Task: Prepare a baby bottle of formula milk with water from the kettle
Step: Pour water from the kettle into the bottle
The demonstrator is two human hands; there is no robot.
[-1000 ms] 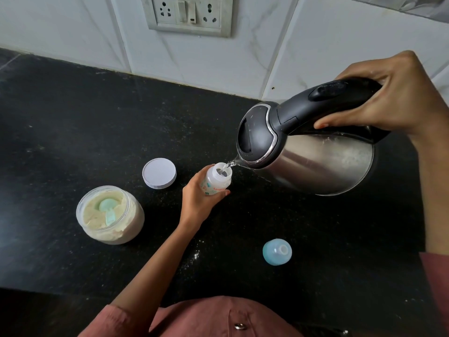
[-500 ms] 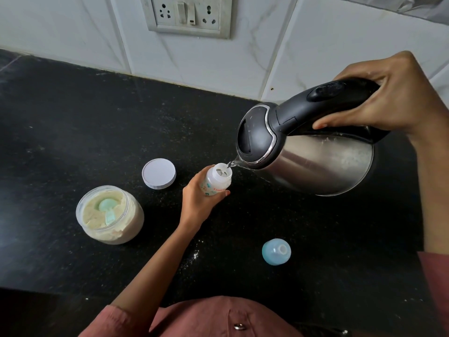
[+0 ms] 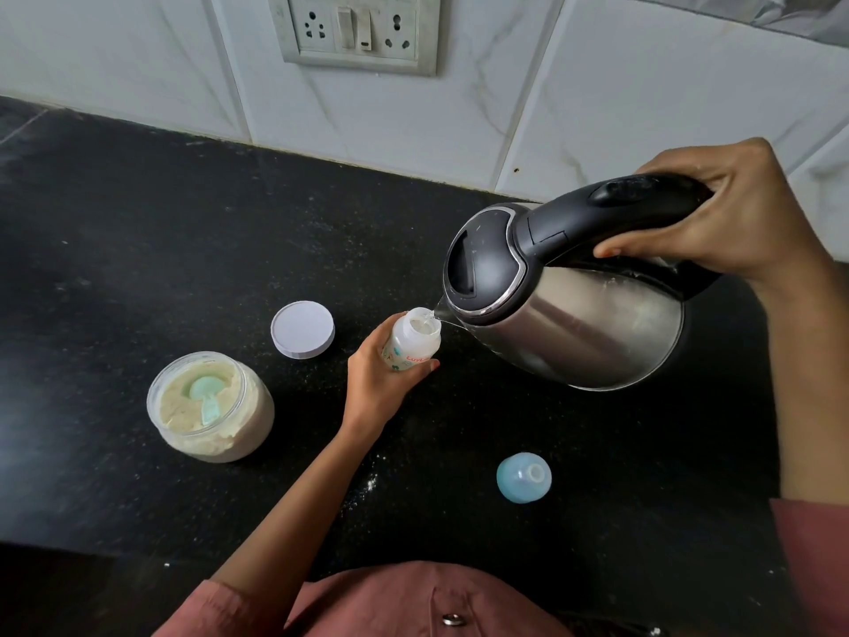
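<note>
My left hand point(image 3: 374, 383) grips a small clear baby bottle point(image 3: 413, 340) upright on the black counter, its mouth uncapped. My right hand point(image 3: 730, 223) holds the black handle of a steel kettle point(image 3: 579, 314), tilted to the left. A thin stream of water runs from the kettle's spout into the bottle's mouth. An uncovered jar of cream-coloured formula powder point(image 3: 209, 409) with a green scoop point(image 3: 204, 397) lying in it stands to the left. The bottle's blue cap with the teat point(image 3: 523, 478) lies on the counter in front of the kettle.
The jar's white lid point(image 3: 302, 329) lies flat between jar and bottle. A black counter point(image 3: 138, 223) runs back to a white tiled wall with a socket panel point(image 3: 360, 32). Some spilled powder specks lie near my left forearm.
Almost nothing has moved; the kettle stays tilted and water keeps running into the bottle. Both hands hold their places.
</note>
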